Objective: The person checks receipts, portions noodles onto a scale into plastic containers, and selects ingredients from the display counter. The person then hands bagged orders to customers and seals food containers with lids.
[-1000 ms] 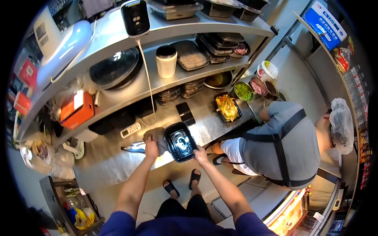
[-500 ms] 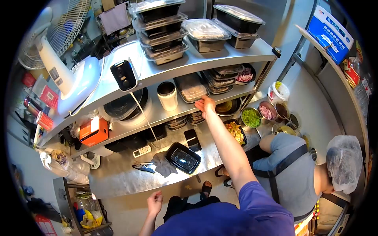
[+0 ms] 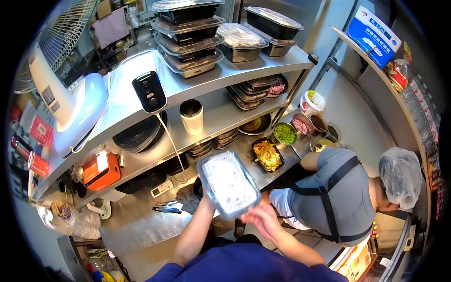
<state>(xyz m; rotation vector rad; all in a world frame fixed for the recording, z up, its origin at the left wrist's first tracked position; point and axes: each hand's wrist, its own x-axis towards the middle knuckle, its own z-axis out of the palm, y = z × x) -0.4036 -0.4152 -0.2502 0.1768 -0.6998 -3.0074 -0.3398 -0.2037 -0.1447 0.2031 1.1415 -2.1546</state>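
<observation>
**Lidded container [image 3: 229,184] in the left hand [image 3: 207,208], right hand [image 3: 264,220] at its corner**

Left to right: metal utensils [image 3: 167,207] lie on the counter [image 3: 134,225], left of the left hand; a grey cloth [image 3: 188,201] lies nearer it. Just beyond that hand, a black tray [image 3: 197,188] is mostly hidden by the container. The left hand grasps the container's near left edge, apparently bearing its weight and so sparing the right. The right hand is blurred, fingers loosely bent beside the near right corner; contact cannot be told. Beyond the right hand stand 1 food tray [image 3: 268,156] and 1 bowl of chopped greens [image 3: 284,134], probably grouped within a co-worker's [image 3: 324,192] reach.
</observation>
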